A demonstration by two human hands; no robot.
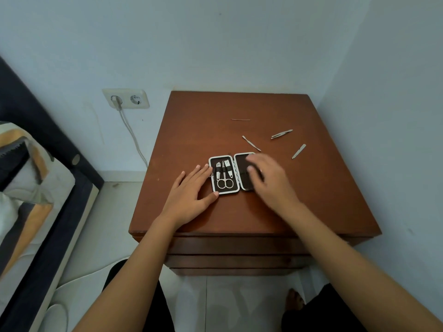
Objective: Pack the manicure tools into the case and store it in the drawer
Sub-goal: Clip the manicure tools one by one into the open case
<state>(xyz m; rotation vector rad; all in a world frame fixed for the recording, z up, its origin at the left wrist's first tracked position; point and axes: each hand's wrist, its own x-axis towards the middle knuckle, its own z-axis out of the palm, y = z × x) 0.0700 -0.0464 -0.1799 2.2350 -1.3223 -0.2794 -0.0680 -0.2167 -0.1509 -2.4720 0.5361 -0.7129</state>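
One open case (224,174) holding three tools (scissors, two clippers); four loose tools (251,143) beyond it; two hands.

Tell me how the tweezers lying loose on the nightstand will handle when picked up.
The tweezers look like thin bare metal, so probably stiff, light and a bit slippery. They lie flat on the smooth nightstand top, so they will likely slide rather than roll and be fiddly to pinch.

Reddish-brown wooden counter (239,207); dark brown case (231,173) with silver rim; silver tools (282,134); orange-striped bedding (21,168) at left.
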